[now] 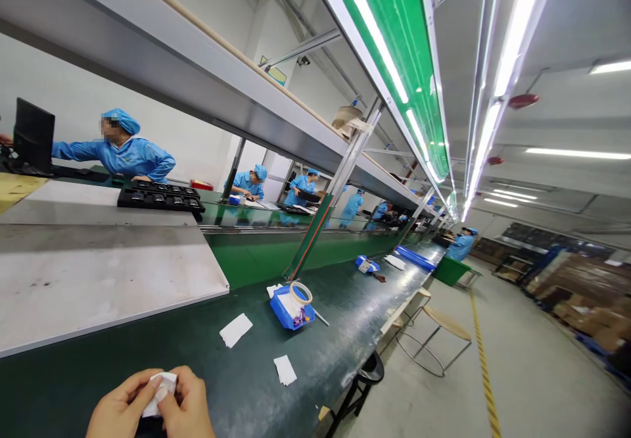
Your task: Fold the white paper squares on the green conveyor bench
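At the bottom edge of the head view, my left hand [121, 408] and my right hand [187, 405] press together around a small crumpled white cloth [162, 385]. A dark object sits under the cloth, mostly hidden by my fingers. Both hands hover over the near edge of the dark green bench [246, 372]. Two loose white paper slips [235, 329] lie on the bench just beyond my hands.
A blue tray [290, 306] with a tape roll sits mid-bench. A grey raised shelf [98, 273] holds black trays [160, 196] at left. People in blue coats work across the line. Stools [444, 326] stand in the aisle on the right.
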`<state>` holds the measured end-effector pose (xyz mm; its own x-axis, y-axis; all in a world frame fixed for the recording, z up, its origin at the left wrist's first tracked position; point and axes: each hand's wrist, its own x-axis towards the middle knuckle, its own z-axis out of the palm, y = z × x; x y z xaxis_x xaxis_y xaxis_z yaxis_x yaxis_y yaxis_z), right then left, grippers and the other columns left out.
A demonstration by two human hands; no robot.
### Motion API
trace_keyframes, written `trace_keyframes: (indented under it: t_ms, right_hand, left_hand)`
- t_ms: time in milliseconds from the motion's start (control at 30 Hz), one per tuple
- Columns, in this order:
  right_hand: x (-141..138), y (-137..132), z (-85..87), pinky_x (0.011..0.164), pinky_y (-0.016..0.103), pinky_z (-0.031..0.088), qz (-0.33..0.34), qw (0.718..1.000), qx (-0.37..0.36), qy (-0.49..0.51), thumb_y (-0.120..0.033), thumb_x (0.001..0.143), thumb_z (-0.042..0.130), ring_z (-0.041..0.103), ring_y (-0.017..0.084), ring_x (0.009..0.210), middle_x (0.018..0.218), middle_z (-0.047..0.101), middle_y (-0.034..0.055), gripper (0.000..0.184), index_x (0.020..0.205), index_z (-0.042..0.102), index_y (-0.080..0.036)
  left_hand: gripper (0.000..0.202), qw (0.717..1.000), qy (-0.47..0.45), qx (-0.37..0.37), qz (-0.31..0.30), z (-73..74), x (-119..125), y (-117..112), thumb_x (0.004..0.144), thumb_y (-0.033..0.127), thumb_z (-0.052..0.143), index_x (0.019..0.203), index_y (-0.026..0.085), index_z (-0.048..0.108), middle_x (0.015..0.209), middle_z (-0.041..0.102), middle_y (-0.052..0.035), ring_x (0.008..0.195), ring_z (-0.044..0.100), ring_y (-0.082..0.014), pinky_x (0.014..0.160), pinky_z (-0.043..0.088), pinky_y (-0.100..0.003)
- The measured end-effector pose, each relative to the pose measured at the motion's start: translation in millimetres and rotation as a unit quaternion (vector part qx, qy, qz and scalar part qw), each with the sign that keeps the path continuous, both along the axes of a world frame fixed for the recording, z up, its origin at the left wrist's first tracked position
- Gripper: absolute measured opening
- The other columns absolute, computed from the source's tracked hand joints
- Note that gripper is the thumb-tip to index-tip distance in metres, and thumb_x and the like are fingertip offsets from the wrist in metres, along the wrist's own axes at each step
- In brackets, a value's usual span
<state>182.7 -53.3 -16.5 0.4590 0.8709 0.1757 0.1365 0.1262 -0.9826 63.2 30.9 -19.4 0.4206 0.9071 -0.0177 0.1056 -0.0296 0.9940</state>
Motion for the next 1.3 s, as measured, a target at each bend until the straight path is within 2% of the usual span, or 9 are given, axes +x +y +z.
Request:
trace_keyframes:
  t_ms: [200, 333, 467, 600, 733, 867, 967, 1100, 1300]
  right_hand:
    - [4, 3, -3.7, 0.049, 0.021, 0.037, -0.011, 1.0, 0.005, 0.013, -0.046, 0.084, 0.058, 0.046, 0.011, 0.054, 0.062, 0.053, -0.0016, 0.032, 0.081, 0.064, -0.015]
    - [4, 2, 1.7, 0.051, 0.021, 0.035, -0.01, 0.999, 0.011, 0.036, -0.038, 0.082, 0.061, 0.045, 0.01, 0.055, 0.062, 0.055, -0.0013, 0.025, 0.076, 0.065, -0.013]
    - [9, 1, 6.5, 0.048, 0.02, 0.036, -0.001, 0.996, -0.013, 0.086, -0.045, 0.075, 0.066, 0.046, 0.01, 0.05, 0.058, 0.056, -0.0012, 0.031, 0.074, 0.065, -0.014]
    - [41, -10, 13.9, 0.045, 0.021, 0.04, 0.0, 0.995, -0.102, 0.006, -0.057, 0.074, 0.06, 0.046, 0.01, 0.045, 0.055, 0.057, -0.0011, 0.043, 0.075, 0.065, -0.014]
    - [103, -31, 25.5, 0.044, 0.021, 0.037, -0.009, 0.982, -0.172, -0.074, -0.05, 0.074, 0.058, 0.045, 0.01, 0.044, 0.053, 0.056, -0.0007, 0.037, 0.072, 0.066, -0.014]
    - [166, -50, 38.3, 0.048, 0.022, 0.034, -0.054, 0.945, -0.26, -0.19, -0.031, 0.076, 0.055, 0.047, 0.011, 0.047, 0.053, 0.056, -0.0001, 0.022, 0.068, 0.067, -0.014]
    - [195, -57, 44.3, 0.055, 0.024, 0.033, -0.113, 0.894, -0.325, -0.288, -0.024, 0.074, 0.057, 0.057, 0.016, 0.061, 0.062, 0.062, 0.0032, 0.014, 0.067, 0.067, -0.017]
    - [205, -59, 43.2, 0.06, 0.026, 0.033, -0.17, 0.835, -0.383, -0.356, -0.022, 0.075, 0.058, 0.063, 0.02, 0.078, 0.081, 0.069, 0.0062, 0.019, 0.089, 0.07, -0.021]
    - [202, -53, 37.0, 0.062, 0.025, 0.036, -0.183, 0.818, -0.403, -0.367, -0.016, 0.076, 0.054, 0.066, 0.019, 0.086, 0.089, 0.071, 0.0046, 0.043, 0.118, 0.061, -0.022]
  left_hand:
    - [0.059, 0.998, 0.024, -0.054, -0.025, 5.5, 5, -15, 0.068, 0.068, 0.064, 0.101, 0.019, 0.07, 0.073, 0.072, -0.0005, 0.057, 0.062, -0.0184, 0.046, 0.046, -0.022]
    - [0.063, 0.998, 0.036, -0.033, -0.029, 7.2, 8, -17, 0.07, 0.069, 0.062, 0.105, 0.016, 0.069, 0.063, 0.067, 0.0006, 0.049, 0.056, -0.0163, 0.045, 0.042, -0.023]
    - [0.07, 0.998, 0.055, 0.014, -0.027, 10.7, 7, -16, 0.072, 0.071, 0.058, 0.108, 0.013, 0.068, 0.047, 0.055, 0.0032, 0.045, 0.052, -0.0178, 0.047, 0.038, -0.026]
    - [0.072, 0.996, 0.074, 0.034, -0.029, 19.7, 6, -20, 0.076, 0.073, 0.049, 0.112, 0.013, 0.067, 0.043, 0.053, 0.0033, 0.046, 0.055, -0.0207, 0.05, 0.039, -0.028]
    - [0.071, 0.994, 0.095, 0.043, -0.03, 24.6, 5, -23, 0.078, 0.072, 0.044, 0.109, 0.013, 0.068, 0.043, 0.054, 0.0028, 0.047, 0.058, -0.0216, 0.052, 0.04, -0.028]
    - [0.064, 0.993, 0.094, 0.058, -0.041, 19.7, 6, -23, 0.081, 0.066, 0.043, 0.106, 0.014, 0.069, 0.044, 0.055, 0.003, 0.048, 0.059, -0.0208, 0.053, 0.04, -0.027]
    - [0.06, 0.994, 0.087, 0.058, -0.042, 16.4, 7, -24, 0.082, 0.064, 0.044, 0.106, 0.015, 0.069, 0.044, 0.054, 0.0034, 0.047, 0.059, -0.0203, 0.052, 0.039, -0.026]
    - [0.058, 0.993, 0.094, 0.053, -0.037, 16.9, 7, -24, 0.083, 0.062, 0.044, 0.106, 0.014, 0.068, 0.044, 0.055, 0.0031, 0.047, 0.058, -0.0202, 0.051, 0.038, -0.026]
    - [0.056, 0.995, 0.082, 0.046, -0.038, 17.0, 8, -25, 0.081, 0.061, 0.046, 0.104, 0.014, 0.068, 0.044, 0.056, 0.0032, 0.046, 0.058, -0.02, 0.051, 0.038, -0.026]
